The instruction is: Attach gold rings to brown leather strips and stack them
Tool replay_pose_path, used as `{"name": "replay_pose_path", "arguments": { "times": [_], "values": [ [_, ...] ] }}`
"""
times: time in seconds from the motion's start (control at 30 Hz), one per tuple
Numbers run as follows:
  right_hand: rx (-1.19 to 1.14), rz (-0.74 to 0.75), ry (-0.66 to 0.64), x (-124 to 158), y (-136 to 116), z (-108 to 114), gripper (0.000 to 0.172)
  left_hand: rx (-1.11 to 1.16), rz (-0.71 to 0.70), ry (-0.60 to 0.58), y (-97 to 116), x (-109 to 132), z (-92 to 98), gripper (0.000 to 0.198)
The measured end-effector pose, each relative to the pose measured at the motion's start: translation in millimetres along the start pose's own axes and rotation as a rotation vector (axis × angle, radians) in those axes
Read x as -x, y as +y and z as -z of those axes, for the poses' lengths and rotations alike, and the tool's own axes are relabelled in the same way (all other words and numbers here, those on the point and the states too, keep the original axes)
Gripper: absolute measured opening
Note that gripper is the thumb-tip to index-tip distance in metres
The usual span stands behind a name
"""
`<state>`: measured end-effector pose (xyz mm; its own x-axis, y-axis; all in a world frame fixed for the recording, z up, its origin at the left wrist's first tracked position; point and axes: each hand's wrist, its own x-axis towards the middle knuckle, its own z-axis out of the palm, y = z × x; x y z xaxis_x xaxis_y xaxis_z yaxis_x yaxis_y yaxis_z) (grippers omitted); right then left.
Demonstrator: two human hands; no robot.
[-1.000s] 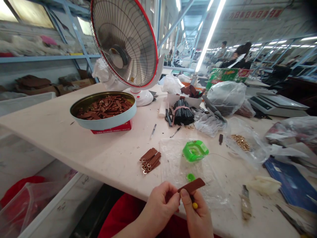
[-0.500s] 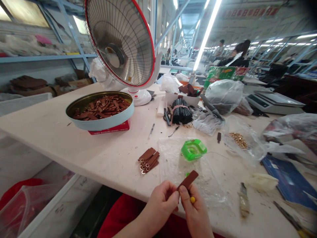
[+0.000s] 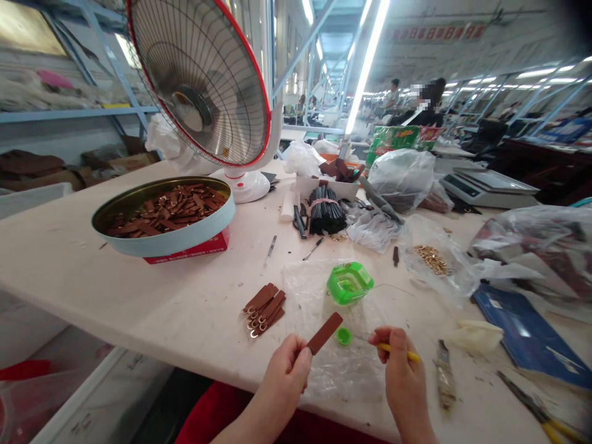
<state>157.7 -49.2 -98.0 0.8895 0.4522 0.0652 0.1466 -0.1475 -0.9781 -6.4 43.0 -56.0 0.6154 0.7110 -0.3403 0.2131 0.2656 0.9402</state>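
Pinched between the thumb and fingers of my left hand [image 3: 287, 368] is a flat brown leather strip [image 3: 325, 333], its free end pointing up and away. My right hand [image 3: 401, 367] grips a thin yellow-handled tool [image 3: 407, 353] with a fine tip that points left toward a small green cap [image 3: 343, 336]. Behind the cap stands a green plastic container [image 3: 350, 283] on a clear plastic sheet [image 3: 300, 290]. Left of the sheet lies a small pile of brown strips with metal rings [image 3: 265, 307].
A round tin [image 3: 185, 237] full of brown strips rests on a red box [image 3: 189, 251], before a heater with a wire grille [image 3: 203, 80]. Gold metal pieces [image 3: 431, 259] lie in a plastic bag. On the right are a blue folder [image 3: 531, 333], a wrapped blade-like tool [image 3: 445, 376] and yellow-handled pliers [image 3: 531, 401].
My hands have moved apart. My right hand has let go of the strip and shifted right with the yellow-handled tool, while my left hand keeps the strip. The camera view has turned slightly right.
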Motion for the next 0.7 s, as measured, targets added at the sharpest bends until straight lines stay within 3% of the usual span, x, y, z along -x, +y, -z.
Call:
{"name": "replay_pose_path", "arguments": {
  "times": [0.17, 0.3, 0.43, 0.57, 0.7],
  "values": [
    [-0.063, 0.013, -0.066, -2, 12, -12, 0.042, -0.006, -0.011, 0.012, 0, -4, 3.0, 0.023],
    [-0.094, 0.007, -0.065, 0, 12, -8, 0.04, -0.007, -0.008, 0.027, -2, -5, 2.4, 0.022],
    [-0.306, -0.041, -0.012, 10, -10, 5, 0.039, -0.026, 0.016, -0.038, -4, -7, 0.2, 0.02],
    [-0.681, -0.173, -0.172, 25, -43, 10, 0.041, -0.019, 0.009, -0.143, -6, -3, -1.8, 0.023],
    [-0.752, -0.203, -0.193, 37, -61, 3, 0.041, 0.026, -0.01, -0.182, -2, 7, -1.4, 0.026]
  ]
}}
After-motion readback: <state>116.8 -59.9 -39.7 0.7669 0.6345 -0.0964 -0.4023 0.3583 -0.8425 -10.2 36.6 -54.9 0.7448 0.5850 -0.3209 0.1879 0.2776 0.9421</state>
